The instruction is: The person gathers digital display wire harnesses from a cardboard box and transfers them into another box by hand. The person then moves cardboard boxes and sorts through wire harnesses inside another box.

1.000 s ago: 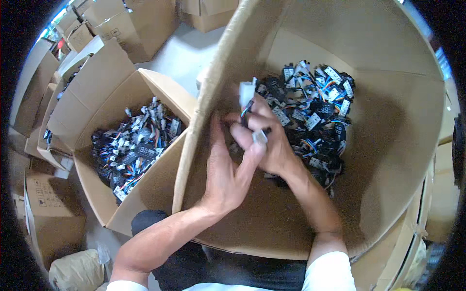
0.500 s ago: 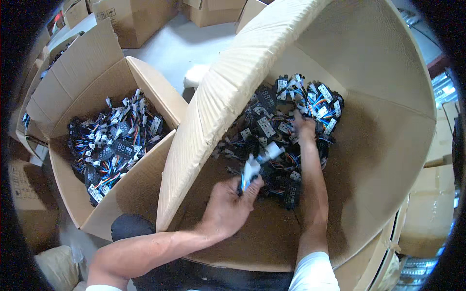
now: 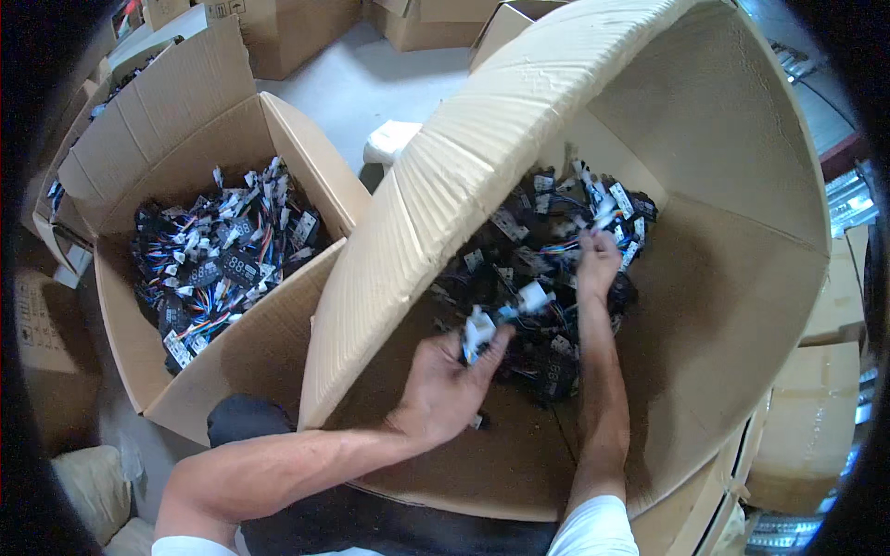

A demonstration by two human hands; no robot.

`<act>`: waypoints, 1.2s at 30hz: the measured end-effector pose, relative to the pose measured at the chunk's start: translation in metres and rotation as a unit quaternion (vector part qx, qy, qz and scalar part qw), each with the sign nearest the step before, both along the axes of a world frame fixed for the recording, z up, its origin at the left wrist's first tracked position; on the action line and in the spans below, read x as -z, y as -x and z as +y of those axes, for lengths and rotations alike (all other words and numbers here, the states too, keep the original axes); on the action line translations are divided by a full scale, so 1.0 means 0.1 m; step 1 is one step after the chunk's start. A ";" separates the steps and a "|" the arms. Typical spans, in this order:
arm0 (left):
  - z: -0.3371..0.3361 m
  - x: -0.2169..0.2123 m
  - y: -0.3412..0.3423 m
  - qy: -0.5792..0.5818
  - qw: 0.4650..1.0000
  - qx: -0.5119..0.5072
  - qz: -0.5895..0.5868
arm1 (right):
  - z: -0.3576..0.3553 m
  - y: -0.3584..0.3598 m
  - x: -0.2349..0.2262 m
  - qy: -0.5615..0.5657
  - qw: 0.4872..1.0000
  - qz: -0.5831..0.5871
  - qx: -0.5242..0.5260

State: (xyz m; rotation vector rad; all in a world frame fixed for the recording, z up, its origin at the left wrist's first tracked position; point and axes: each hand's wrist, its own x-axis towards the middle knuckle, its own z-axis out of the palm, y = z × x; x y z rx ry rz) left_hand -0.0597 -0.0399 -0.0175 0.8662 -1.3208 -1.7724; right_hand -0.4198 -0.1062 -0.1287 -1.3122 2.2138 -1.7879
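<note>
My left hand (image 3: 447, 385) is closed on a bunch of wired connectors (image 3: 479, 332), their white plugs sticking up past the thumb. Deeper inside the large carton (image 3: 732, 306), my right hand (image 3: 598, 264) pinches a cable connector (image 3: 603, 221) at the pile's upper right, blurred by motion. Around both hands lies a heap of black display modules (image 3: 547, 371) with white labels and coloured wires. The left hand's grip hides the lower part of its bunch.
A second open carton (image 3: 227, 357) on the left holds a similar pile of wired modules (image 3: 222, 259). Between the cartons rises the big carton's bent flap (image 3: 445, 185). More closed cartons stand behind (image 3: 278, 37) and a taped carton (image 3: 802, 426) at the right.
My right hand has lifted slightly out of the pile, pinching a connector. The left hand stays nearly in place with its bunch. The whole view has shifted a little.
</note>
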 end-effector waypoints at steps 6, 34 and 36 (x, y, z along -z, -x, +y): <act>-0.17 -0.22 0.05 -0.073 0.994 -0.042 0.065 | 0.40 -0.38 -1.39 0.050 0.989 -0.130 -0.046; 0.14 -0.03 -0.02 0.071 0.983 0.143 -0.092 | -0.20 0.46 -0.47 -0.329 0.757 0.564 -0.014; 0.16 0.04 0.03 0.090 0.983 0.141 -0.072 | -0.33 0.64 -0.17 -0.462 0.701 0.544 0.004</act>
